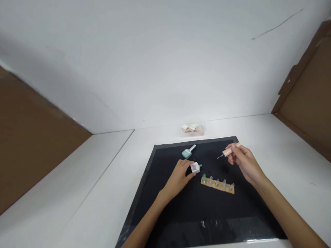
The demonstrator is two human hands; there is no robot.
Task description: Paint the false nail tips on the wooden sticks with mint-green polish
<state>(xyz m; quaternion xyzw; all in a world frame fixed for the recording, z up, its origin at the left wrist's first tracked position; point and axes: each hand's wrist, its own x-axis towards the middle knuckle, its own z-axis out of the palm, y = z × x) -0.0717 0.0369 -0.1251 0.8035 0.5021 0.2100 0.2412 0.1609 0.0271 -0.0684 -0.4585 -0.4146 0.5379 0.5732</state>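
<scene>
My left hand (181,174) grips a white nail polish bottle (195,167) between thumb and fingers. The bottle is tilted, and its uncapped neck, stained green, points right. In my right hand (241,160) is a nail polish brush (228,151) with a peach cap handle; its green-coated tip points down and left, apart from the bottle. Just below both hands lies a tan strip (219,186) carrying several nail tips. The leftmost nail tip (204,178) is green, while the others look clear.
A pale teal polish bottle (187,153) with a silver cap lies behind my left hand on the black mat (165,193). Against the back wall stands a clear plastic box (201,132) holding white bottles with peach caps. Brown panels (307,89) flank the white table.
</scene>
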